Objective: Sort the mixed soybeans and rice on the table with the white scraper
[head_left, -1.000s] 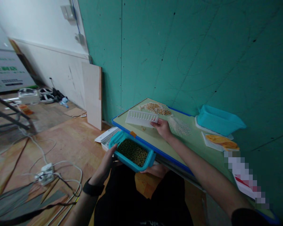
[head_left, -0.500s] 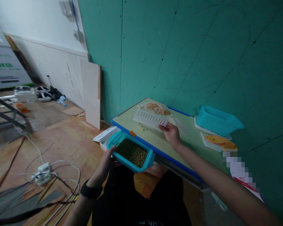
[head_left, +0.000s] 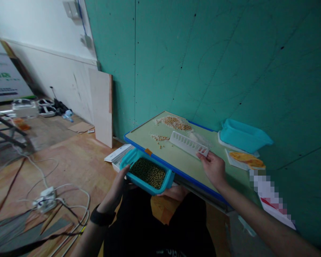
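white slotted scraper (head_left: pixel 188 144) in right hand (head_left: pixel 214 168)

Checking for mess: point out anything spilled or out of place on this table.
Loose grains lie straight on the table: a yellow bean pile at the far edge, a small scatter beside the white slotted scraper, and a whitish heap behind it. None sits in a container.

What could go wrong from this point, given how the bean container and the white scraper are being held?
1. The teal container of green beans hangs below the table edge, held by the left hand at one end; a tilt might spill beans onto the floor.
2. The right hand grips only the end of the white slotted scraper; a careless sweep may scatter the yellow beans or small pile over the edge.
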{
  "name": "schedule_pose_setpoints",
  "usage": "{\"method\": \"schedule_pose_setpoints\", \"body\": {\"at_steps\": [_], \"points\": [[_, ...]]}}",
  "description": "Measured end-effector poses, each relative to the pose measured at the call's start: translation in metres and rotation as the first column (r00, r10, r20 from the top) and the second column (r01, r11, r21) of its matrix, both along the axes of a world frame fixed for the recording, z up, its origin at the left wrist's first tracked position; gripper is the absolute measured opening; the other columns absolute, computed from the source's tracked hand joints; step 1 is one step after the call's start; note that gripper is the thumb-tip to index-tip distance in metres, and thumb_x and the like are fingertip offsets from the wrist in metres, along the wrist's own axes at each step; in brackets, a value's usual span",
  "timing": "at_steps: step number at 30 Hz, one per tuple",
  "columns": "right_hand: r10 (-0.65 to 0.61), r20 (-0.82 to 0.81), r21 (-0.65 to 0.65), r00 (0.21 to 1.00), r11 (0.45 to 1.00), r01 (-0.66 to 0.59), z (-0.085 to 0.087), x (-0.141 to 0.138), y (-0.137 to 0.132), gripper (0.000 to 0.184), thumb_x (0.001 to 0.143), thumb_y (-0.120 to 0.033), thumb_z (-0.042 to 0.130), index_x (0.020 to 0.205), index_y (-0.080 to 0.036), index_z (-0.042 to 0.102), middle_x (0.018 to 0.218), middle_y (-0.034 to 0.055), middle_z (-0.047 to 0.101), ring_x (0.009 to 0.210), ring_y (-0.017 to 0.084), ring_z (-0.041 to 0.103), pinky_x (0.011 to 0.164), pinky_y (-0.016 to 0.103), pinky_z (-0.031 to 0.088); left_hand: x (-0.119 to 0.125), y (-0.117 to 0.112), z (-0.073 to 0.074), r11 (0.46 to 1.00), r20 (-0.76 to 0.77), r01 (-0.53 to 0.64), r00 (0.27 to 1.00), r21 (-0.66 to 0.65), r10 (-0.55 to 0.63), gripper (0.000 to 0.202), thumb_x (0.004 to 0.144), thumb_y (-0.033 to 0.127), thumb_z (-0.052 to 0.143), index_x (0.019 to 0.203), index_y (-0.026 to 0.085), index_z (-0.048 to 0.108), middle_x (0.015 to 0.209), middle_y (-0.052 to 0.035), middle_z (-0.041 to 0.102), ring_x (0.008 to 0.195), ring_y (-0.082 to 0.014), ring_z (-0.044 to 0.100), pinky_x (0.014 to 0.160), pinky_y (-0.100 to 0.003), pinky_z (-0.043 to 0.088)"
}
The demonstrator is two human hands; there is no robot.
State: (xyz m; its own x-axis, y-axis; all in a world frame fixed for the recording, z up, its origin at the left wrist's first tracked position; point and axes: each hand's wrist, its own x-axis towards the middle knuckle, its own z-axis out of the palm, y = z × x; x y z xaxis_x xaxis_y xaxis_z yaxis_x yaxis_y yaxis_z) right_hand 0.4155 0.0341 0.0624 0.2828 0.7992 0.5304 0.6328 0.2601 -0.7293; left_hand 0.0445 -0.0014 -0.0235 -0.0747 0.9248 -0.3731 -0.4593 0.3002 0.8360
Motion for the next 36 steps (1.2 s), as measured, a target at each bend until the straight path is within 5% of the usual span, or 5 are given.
{"method": "schedule_pose_setpoints", "body": {"at_steps": [13,23,36], "points": [[0.136,-0.089,-0.091,0.987,0.985,-0.144,0.001,-0.027,-0.012,0.037,0.086,-0.055,0.075,0.095,-0.02,0.085,0.096,0.0122,0.087,0.089,0.035,0.084,0.082,0.043,0.066,0.001,0.003,0.006,0.999,-0.067,0.039,0.997,0.011,-0.038,0.06,0.099,0.057,0.071,0.146,0.021,0.064,0.143,-0.0185,0.074,0.112,-0.0333,0.079,0.077,-0.041,0.071],[0.283,-0.135,-0.022,0.95,0.957,-0.288,0.0,-0.068,-0.029,0.024,0.087,-0.047,0.079,0.086,-0.024,0.085,0.09,0.006,0.087,0.083,0.03,0.084,0.078,0.037,0.067,0.001,0.004,0.01,0.999,-0.101,0.04,0.994,0.001,-0.04,0.056,0.102,0.053,0.066,0.147,0.02,0.063,0.147,-0.0176,0.072,0.098,-0.0289,0.08,0.073,-0.041,0.071],[0.224,-0.12,-0.054,0.967,0.971,-0.232,0.009,-0.078,0.075,0.019,0.085,-0.04,0.078,0.088,-0.022,0.082,0.093,0.0103,0.087,0.088,0.032,0.084,0.087,0.041,0.066,0.005,-0.001,0.024,1.0,-0.085,0.022,0.996,0.004,-0.022,0.053,0.101,0.052,0.068,0.144,0.021,0.068,0.142,-0.0177,0.075,0.105,-0.0327,0.08,0.073,-0.04,0.07]]}}
